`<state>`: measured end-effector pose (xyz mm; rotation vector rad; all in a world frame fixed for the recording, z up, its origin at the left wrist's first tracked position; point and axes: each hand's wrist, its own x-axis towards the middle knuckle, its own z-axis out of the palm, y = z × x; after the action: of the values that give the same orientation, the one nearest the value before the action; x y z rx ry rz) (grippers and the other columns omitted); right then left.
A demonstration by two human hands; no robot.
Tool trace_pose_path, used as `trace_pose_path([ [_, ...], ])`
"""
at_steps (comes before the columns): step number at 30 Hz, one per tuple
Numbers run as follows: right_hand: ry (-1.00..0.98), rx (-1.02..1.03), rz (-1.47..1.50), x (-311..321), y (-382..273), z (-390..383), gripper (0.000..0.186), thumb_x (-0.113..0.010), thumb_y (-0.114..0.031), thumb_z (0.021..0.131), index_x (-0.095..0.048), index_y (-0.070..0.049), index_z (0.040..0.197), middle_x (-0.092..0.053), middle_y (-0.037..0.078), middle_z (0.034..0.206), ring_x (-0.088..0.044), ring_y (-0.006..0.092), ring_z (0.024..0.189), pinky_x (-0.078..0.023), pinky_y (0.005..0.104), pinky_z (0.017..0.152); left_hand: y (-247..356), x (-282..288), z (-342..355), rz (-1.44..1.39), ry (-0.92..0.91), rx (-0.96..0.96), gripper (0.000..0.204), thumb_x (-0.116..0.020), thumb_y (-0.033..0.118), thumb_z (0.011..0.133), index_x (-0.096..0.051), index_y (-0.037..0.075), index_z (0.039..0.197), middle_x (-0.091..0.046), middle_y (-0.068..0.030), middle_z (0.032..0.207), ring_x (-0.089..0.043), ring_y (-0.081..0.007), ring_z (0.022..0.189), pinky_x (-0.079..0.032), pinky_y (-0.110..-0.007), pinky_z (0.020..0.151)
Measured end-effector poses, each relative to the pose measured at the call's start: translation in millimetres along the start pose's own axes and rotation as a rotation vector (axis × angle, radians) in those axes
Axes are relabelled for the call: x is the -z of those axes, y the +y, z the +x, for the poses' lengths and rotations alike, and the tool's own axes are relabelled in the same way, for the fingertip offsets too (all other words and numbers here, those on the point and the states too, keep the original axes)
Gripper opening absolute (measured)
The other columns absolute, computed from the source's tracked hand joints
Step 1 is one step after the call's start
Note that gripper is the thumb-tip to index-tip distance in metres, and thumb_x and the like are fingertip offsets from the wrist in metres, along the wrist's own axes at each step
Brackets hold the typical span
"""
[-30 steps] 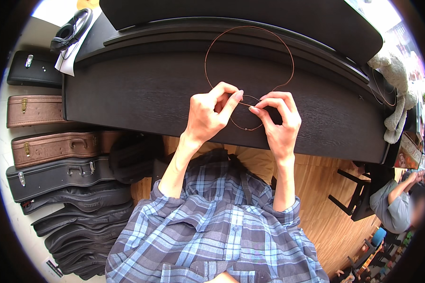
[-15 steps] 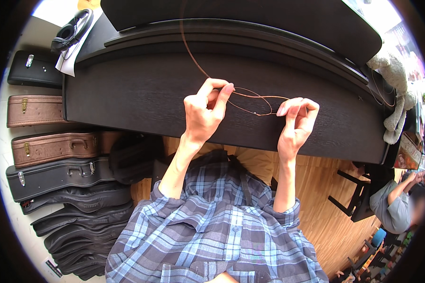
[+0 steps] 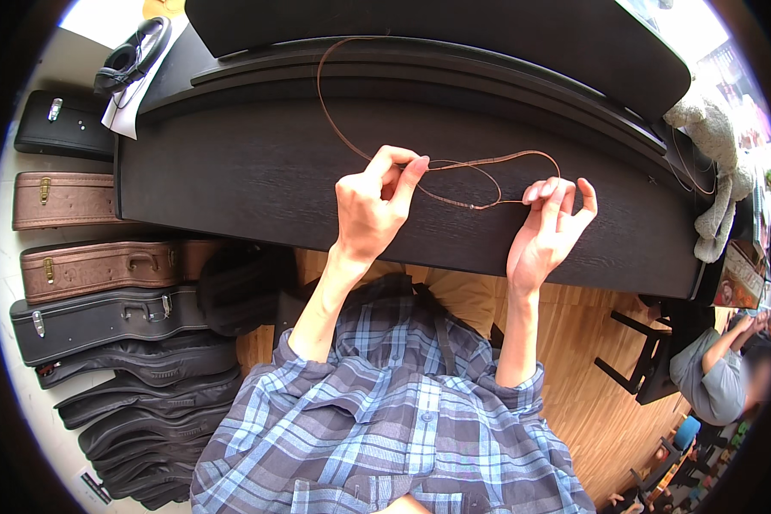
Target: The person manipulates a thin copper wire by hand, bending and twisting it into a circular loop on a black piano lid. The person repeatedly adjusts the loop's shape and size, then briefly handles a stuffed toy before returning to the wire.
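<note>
Above the closed black lid point(image 3: 257, 163) of a piano-like instrument, I hold a thin copper-coloured guitar string point(image 3: 501, 158) with both hands. My left hand point(image 3: 368, 206) pinches it between thumb and forefinger. From that pinch one long stretch arcs up and away to the left, towards the far ledge. Between the hands the string crosses itself in loops, with a tiny bead-like end at the small loop. My right hand point(image 3: 544, 240) grips the string at its fingertips, its outer finger raised apart. Exactly how the string lies in these fingertips is partly hidden.
Several instrument cases point(image 3: 103, 270) are stacked at the left. Headphones point(image 3: 133, 56) rest at the far left corner, and a grey plush toy point(image 3: 720, 163) hangs over the right end. A black stool point(image 3: 647, 355) stands on the wooden floor, near a seated person point(image 3: 715, 377).
My right hand has shifted slightly right and its outer finger has lifted. The string now bows up in a larger loop beside it. The long stretch at the left curls over further into view.
</note>
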<state>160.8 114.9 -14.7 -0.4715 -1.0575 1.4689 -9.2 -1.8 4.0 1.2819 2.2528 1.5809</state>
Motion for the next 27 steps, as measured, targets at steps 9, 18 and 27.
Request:
trace_pose_path([
  [9, -0.216, 0.366, -0.827, -14.6, -7.2, 1.1, 0.037, -0.086, -0.015, 0.086, -0.074, -0.014, 0.122, -0.048, 0.011, 0.148, -0.05, 0.027, 0.133, -0.046, 0.0386, 0.104, 0.2, -2.7, -0.1, 0.04, -0.052, -0.044, 0.013, -0.076, 0.015, 0.099, -0.073, 0.004, 0.094, -0.069, -0.001, 0.061, -0.047, -0.0003, 0.047, -0.033, -0.022, 0.045],
  [18, -0.54, 0.23, -0.751, -20.9, -14.8, -7.6, 0.037, -0.092, -0.009, 0.073, -0.08, -0.016, 0.108, -0.069, 0.0, 0.098, -0.066, 0.0161, 0.09, -0.052, 0.0329, 0.077, -1.5, -3.0, 0.4, 0.16, -0.107, -0.136, 0.016, -0.077, 0.02, 0.097, -0.072, 0.005, 0.091, -0.066, -0.0019, 0.057, -0.054, -0.0044, 0.045, -0.038, -0.025, 0.044],
  [27, -0.853, 0.22, -0.911, -27.6, -17.9, -7.3, 0.039, -0.092, -0.024, 0.072, -0.077, -0.017, 0.107, -0.074, -0.008, 0.087, -0.061, 0.0142, 0.079, -0.048, 0.0333, 0.076, -0.2, -3.2, 0.6, 0.096, -0.071, -0.072, 0.015, -0.073, 0.018, 0.099, -0.069, 0.004, 0.094, -0.063, -0.0024, 0.057, -0.049, -0.0048, 0.044, -0.036, -0.026, 0.043],
])
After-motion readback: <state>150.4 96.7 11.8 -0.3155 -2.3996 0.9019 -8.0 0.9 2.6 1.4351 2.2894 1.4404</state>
